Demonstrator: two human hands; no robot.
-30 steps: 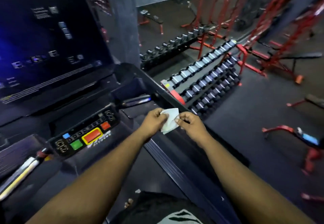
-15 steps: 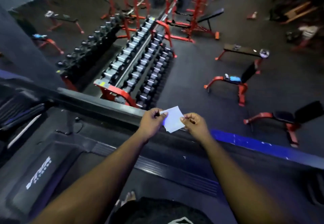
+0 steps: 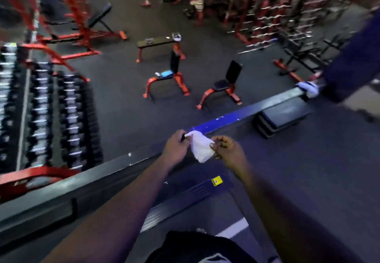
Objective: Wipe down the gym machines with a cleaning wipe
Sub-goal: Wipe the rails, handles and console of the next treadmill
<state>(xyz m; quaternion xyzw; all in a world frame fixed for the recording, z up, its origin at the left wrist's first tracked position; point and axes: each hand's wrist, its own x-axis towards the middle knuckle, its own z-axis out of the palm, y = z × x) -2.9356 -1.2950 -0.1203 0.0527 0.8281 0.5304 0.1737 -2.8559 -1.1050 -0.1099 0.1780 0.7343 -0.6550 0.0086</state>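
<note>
White cleaning wipe sits at centre frame, slightly below the middle, stretched between both hands. Left hand pinches its upper left corner with curled fingers; right hand pinches the right edge, fingers curled in, thumb on the cloth. The hands are near each other but not touching, the wipe spanning the gap and sagging to a crumpled lower corner. Both forearms enter from the bottom of the frame.

Directly behind the hands a dark rail runs diagonally from lower left to upper right, with a blue-lit stretch just above the wipe. Whether the wipe touches the rail cannot be told. Below the hands, a ribbed dark treadmill edge with a small yellow sticker and a white stripe at lower centre.

Left edge of frame: dumbbell rack with red frame, several rows, blurred. Centre top: flat bench with red legs, below it a red-legged bench carrying a blue item, and right of that an upright seat bench. Upper right: red racks of bars, motion-blurred. Right of centre, stacked dark step platforms just beside the rail. Far right edge, a dark blurred shape, unidentifiable.
</note>
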